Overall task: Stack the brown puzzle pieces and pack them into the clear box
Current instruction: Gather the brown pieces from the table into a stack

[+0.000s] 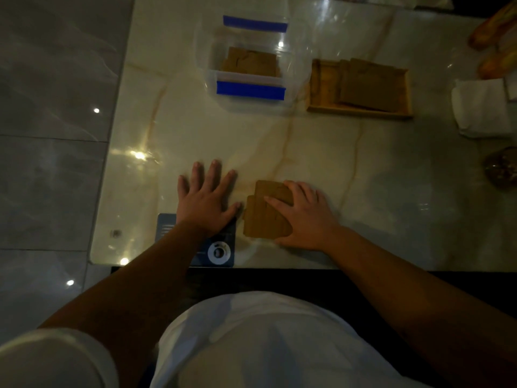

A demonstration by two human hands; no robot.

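Observation:
A small pile of brown puzzle pieces (pixel 265 217) lies near the table's front edge, its layers slightly askew. My right hand (pixel 305 217) rests on the pile's right side, fingers curled over the top piece. My left hand (pixel 207 200) lies flat on the table just left of the pile, fingers spread, thumb almost touching it. At the back stands the clear box (pixel 207 68) with blue clips; more brown pieces (pixel 251 63) lie inside it. To its right a wooden tray (pixel 316 88) holds another stack of brown pieces (pixel 366 85).
A blue card (pixel 167 228) lies under my left wrist at the front edge. A folded white cloth (pixel 481 107) and other dim objects sit at the right edge. The marble table (pixel 307 147) ends at the left above a grey tiled floor.

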